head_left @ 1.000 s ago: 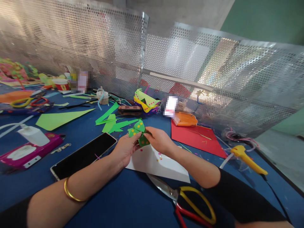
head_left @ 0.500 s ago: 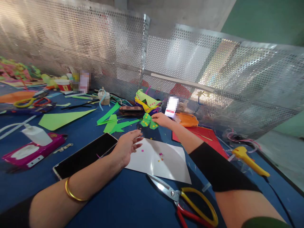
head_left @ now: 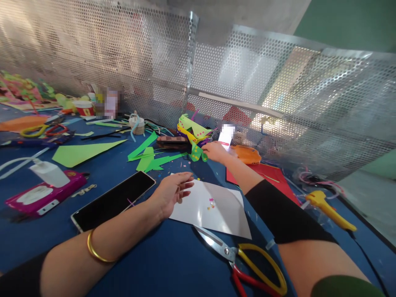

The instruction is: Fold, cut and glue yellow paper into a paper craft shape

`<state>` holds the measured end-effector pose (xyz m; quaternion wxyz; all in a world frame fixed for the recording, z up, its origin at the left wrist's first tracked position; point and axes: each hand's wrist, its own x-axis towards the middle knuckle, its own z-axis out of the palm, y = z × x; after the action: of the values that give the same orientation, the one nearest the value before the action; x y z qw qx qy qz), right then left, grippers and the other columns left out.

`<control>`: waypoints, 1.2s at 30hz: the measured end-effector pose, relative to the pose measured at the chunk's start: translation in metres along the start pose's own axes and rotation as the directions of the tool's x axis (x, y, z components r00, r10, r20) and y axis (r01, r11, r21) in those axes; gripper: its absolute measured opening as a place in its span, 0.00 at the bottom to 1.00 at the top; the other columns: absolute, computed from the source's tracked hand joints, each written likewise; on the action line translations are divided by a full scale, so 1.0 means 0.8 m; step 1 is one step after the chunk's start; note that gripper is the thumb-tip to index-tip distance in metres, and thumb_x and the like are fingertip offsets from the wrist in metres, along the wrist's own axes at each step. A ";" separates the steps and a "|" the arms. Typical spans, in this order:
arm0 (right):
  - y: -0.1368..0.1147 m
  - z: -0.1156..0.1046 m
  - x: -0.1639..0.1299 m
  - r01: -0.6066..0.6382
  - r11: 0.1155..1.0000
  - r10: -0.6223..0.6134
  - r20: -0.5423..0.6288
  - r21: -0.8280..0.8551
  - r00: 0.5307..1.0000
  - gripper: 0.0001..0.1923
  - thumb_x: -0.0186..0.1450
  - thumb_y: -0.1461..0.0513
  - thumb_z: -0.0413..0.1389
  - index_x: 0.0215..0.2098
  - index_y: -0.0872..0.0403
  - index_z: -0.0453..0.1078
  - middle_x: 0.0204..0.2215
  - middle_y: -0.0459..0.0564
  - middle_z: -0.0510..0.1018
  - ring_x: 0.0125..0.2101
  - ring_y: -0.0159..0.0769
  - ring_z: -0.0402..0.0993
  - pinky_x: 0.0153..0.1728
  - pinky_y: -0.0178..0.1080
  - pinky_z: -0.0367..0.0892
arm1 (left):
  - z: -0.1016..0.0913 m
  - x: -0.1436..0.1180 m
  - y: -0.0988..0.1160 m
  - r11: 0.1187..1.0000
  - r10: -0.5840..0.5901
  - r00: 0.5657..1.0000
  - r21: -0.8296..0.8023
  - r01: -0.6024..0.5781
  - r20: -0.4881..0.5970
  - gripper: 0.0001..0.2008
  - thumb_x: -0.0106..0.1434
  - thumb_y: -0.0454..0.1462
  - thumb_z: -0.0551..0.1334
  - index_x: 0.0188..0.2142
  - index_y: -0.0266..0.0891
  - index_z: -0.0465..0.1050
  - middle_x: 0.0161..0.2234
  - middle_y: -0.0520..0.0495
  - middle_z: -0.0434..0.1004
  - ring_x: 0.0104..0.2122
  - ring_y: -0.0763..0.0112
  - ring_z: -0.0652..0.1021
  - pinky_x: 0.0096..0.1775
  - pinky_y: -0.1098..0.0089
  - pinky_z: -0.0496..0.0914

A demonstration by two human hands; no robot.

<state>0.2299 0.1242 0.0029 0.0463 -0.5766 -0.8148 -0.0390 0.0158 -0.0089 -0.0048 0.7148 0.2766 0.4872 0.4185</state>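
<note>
While the right hand (head_left: 216,151) reaches to the far side of the blue tabletop (head_left: 161,264), its fingers (head_left: 206,151) pinch a green dotted paper piece (head_left: 196,153) just beside the stack of finished paper pieces (head_left: 192,131) against the perforated metal screen (head_left: 123,62). The left hand (head_left: 172,194) lies released, fingers spread, on the near edge of the white sheet (head_left: 213,208), grasping nothing.

Hazards, as judged from this position:
- The stack stands loosely piled; a push from the incoming piece could topple or scatter it.
- Small coloured confetti squares (head_left: 211,202) lie loose on the white sheet; any shift of the left hand could drag the sheet and spill them.
- The open scissors (head_left: 247,264) lie touching the sheet's near corner, directly under the right forearm; a lowered arm could meet the blades.
- The smartphone (head_left: 113,200) lies just beside the left wrist and could be knocked.
</note>
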 end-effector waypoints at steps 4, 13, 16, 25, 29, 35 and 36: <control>-0.008 0.008 -0.012 -0.004 0.997 -0.004 -0.092 -0.080 0.996 0.17 0.69 0.59 0.54 0.54 0.56 0.68 0.52 0.57 0.74 0.50 0.44 0.71 0.52 0.50 0.64 | 0.000 -0.001 -0.002 1.000 -0.013 1.000 0.004 0.012 0.016 0.05 0.55 0.34 0.68 0.32 0.34 0.77 0.37 0.41 0.79 0.32 0.70 0.77 0.30 0.73 0.68; -0.025 0.015 -0.020 0.076 0.987 -0.102 -0.191 -0.143 0.976 0.18 0.65 0.65 0.53 0.53 0.56 0.71 0.50 0.57 0.76 0.52 0.46 0.67 0.57 0.46 0.46 | 0.001 -0.004 0.002 0.999 -0.043 0.999 0.004 0.043 0.007 0.03 0.57 0.33 0.67 0.31 0.34 0.78 0.37 0.42 0.79 0.32 0.71 0.76 0.30 0.73 0.68; -0.032 0.012 -0.027 0.016 0.991 -0.048 -0.238 -0.131 0.970 0.19 0.68 0.65 0.48 0.55 0.60 0.69 0.52 0.62 0.74 0.52 0.50 0.65 0.53 0.47 0.51 | 0.001 -0.003 0.004 0.999 -0.038 0.999 -0.012 0.038 0.001 0.03 0.58 0.33 0.67 0.33 0.34 0.77 0.35 0.44 0.78 0.31 0.73 0.76 0.28 0.74 0.67; -0.052 0.030 -0.050 0.089 0.992 -0.091 -0.026 -0.093 0.995 0.19 0.64 0.69 0.48 0.51 0.57 0.73 0.46 0.55 0.80 0.46 0.44 0.74 0.45 0.40 0.62 | -0.001 -0.001 0.006 0.999 -0.020 1.000 -0.030 0.020 0.001 0.03 0.59 0.32 0.66 0.33 0.33 0.77 0.33 0.46 0.78 0.28 0.76 0.75 0.27 0.75 0.67; -0.046 0.023 -0.064 0.060 0.996 -0.059 0.010 -0.073 0.998 0.20 0.64 0.70 0.48 0.49 0.55 0.74 0.47 0.53 0.81 0.46 0.42 0.76 0.44 0.38 0.65 | -0.002 0.000 0.006 0.999 -0.016 1.000 -0.034 0.016 0.015 0.03 0.59 0.33 0.66 0.33 0.33 0.77 0.33 0.47 0.78 0.27 0.77 0.76 0.26 0.75 0.68; -0.010 -0.026 -0.121 -0.038 0.996 0.035 -0.040 -0.079 0.999 0.17 0.68 0.64 0.50 0.53 0.51 0.73 0.50 0.48 0.79 0.50 0.39 0.74 0.50 0.37 0.64 | -0.003 0.003 0.009 0.999 -0.040 0.999 -0.028 0.040 0.004 0.03 0.61 0.31 0.64 0.34 0.33 0.77 0.33 0.48 0.77 0.26 0.79 0.76 0.24 0.77 0.68; 0.001 -0.036 -0.137 -0.082 0.993 0.078 -0.052 -0.091 0.996 0.16 0.68 0.62 0.50 0.52 0.51 0.73 0.50 0.49 0.79 0.49 0.40 0.74 0.49 0.38 0.65 | -0.003 0.003 0.010 0.999 -0.036 0.999 -0.027 0.036 0.003 0.03 0.62 0.31 0.64 0.35 0.33 0.77 0.33 0.49 0.77 0.26 0.80 0.76 0.24 0.78 0.69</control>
<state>0.2678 0.0186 0.0183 0.0408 -0.6091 -0.7870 -0.0889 0.0114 -0.0026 -0.0001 0.7265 0.2588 0.4854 0.4118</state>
